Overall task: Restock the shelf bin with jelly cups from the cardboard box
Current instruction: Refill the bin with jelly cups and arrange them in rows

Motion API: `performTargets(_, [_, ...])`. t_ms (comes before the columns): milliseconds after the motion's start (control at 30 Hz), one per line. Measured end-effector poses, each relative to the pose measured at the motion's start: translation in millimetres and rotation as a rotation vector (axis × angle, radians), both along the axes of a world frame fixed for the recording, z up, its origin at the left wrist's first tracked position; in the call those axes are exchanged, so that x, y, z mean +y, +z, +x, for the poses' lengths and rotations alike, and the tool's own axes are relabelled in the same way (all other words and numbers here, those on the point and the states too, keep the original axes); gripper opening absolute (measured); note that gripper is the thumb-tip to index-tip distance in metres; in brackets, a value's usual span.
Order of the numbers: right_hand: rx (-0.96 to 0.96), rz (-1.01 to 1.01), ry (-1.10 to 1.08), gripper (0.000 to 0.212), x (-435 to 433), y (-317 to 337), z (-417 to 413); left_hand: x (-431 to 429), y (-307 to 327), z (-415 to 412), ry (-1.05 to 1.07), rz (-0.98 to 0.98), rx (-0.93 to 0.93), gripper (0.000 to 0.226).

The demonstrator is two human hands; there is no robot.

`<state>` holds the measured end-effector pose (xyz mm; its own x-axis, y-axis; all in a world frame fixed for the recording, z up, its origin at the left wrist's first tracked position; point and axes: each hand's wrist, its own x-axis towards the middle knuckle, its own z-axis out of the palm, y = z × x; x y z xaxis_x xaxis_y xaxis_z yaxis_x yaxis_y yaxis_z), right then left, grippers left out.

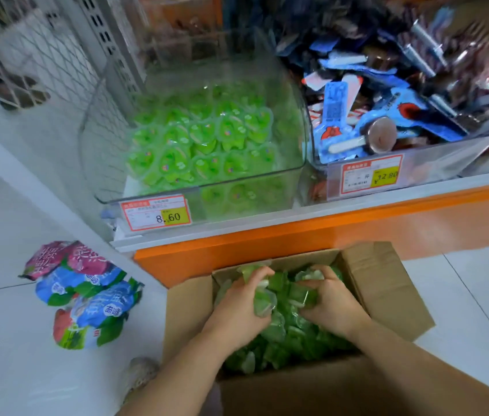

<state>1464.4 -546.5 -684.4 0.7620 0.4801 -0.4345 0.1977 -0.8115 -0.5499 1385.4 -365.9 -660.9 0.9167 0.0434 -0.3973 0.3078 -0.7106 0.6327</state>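
Note:
An open cardboard box (387,283) stands on the floor below the shelf, filled with green jelly cups (288,334). Both my hands are inside it. My left hand (241,301) curls its fingers round a bunch of cups on the left. My right hand (331,298) grips more cups on the right, and the two handfuls meet in the middle. Above, a clear plastic shelf bin (297,85) holds a layer of green jelly cups (204,142). A price tag reading 8.60 (156,213) sits on its front.
A second clear bin (435,163) to the right holds blue and brown wrapped snacks. The shelf has an orange front edge (327,232). Several colourful snack bags (84,295) lie on the white floor to the left. A white wire mesh panel (42,55) stands at the back left.

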Motion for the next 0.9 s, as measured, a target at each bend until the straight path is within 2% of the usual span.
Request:
performTargets(167, [-0.139, 0.115, 0.090, 0.046, -4, 65, -12, -6, 69, -26, -0.077, -0.005, -0.144, 0.069])
performTargets(233, [-0.217, 0.164, 0.142, 0.044, -2, 95, -19, -5, 97, -38, -0.117, 0.087, -0.203, 0.065])
performTargets(300, [-0.275, 0.223, 0.149, 0.045, 1, 126, -24, -1, 128, -47, -0.141, 0.097, -0.270, 0.064])
performTargets(467, [-0.341, 0.295, 0.229, 0.052, 8, 210, -31, 14, 211, -59, -0.139, -0.028, -0.521, 0.065])
performTargets(600, [-0.412, 0.347, 0.242, 0.053, 20, 263, -28, 32, 256, -47, -0.099, 0.026, -0.658, 0.065])
performTargets(733, [-0.486, 0.314, 0.243, 0.061, 47, 284, -3, 59, 271, -14, -0.053, 0.120, -0.654, 0.066])
performTargets(900, [-0.522, 0.283, 0.166, 0.062, 97, 271, 36, 89, 259, 43, 0.016, 0.287, -0.581, 0.066])
